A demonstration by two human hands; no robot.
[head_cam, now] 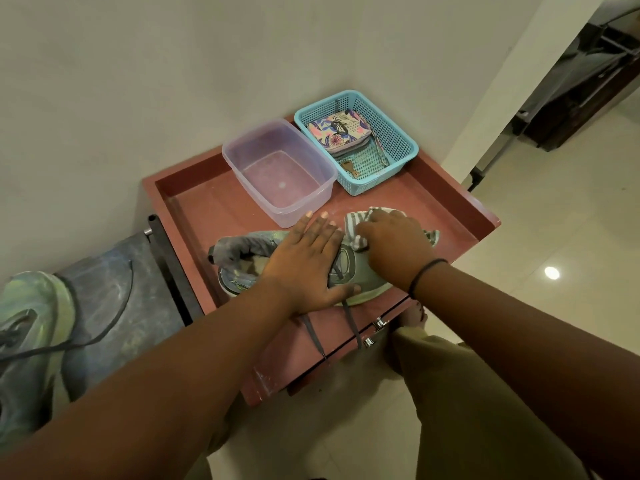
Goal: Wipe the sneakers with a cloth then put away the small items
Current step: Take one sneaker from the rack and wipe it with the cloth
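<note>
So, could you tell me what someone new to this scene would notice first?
Probably the two hands at the front of the red tray-top cabinet: the left hand lies flat on a grey-green sneaker, while the right hand presses a striped cloth against its toe end. Behind them stand a clear plastic tub and a blue basket holding a floral pouch.

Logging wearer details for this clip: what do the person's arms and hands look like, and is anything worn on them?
Both forearms are bare, with no sleeves in view. The right hand has a thin dark band round its wrist, like a hair tie or cord bracelet. The left hand shows no rings, watch or glove, and its nails are short and unpainted. Olive-khaki trousers show below.
</note>
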